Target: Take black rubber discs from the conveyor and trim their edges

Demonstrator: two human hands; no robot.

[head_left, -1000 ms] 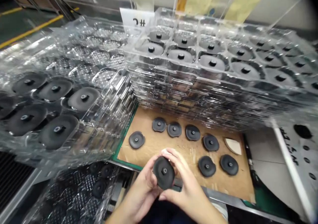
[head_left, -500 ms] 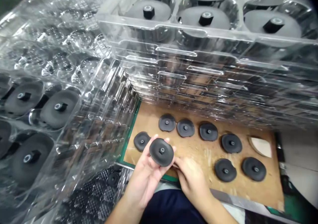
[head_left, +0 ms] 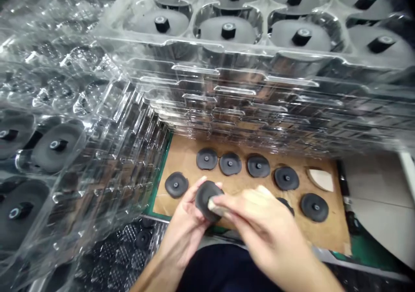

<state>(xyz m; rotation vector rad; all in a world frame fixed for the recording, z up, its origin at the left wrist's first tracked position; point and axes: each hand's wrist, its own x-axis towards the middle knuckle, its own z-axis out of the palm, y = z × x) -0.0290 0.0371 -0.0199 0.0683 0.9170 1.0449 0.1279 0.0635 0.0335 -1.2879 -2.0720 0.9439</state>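
Note:
A round black disc (head_left: 203, 197) with a short hub at its middle lies in my left hand (head_left: 189, 223), the fingers curled around its rim. My right hand (head_left: 262, 223) pinches a small pale pad (head_left: 218, 208) and presses it on the disc's face. The pad and fingers cover the hub. More discs of the same kind rest hub-up on the brown board; one disc (head_left: 176, 184) sits just left of my left hand. My right hand partly hides another disc (head_left: 285, 204).
Tall stacks of clear plastic trays (head_left: 227, 89) filled with discs rise behind the brown board (head_left: 191, 147) and at the left (head_left: 106, 153). A cream wedge-shaped piece (head_left: 320, 179) lies at the board's right end. Dark trays (head_left: 119, 253) stand low at the left.
My right hand has come up from beside the disc onto its face, with the pale pad now showing in its fingers. The left hand still holds the disc. The view has shifted slightly.

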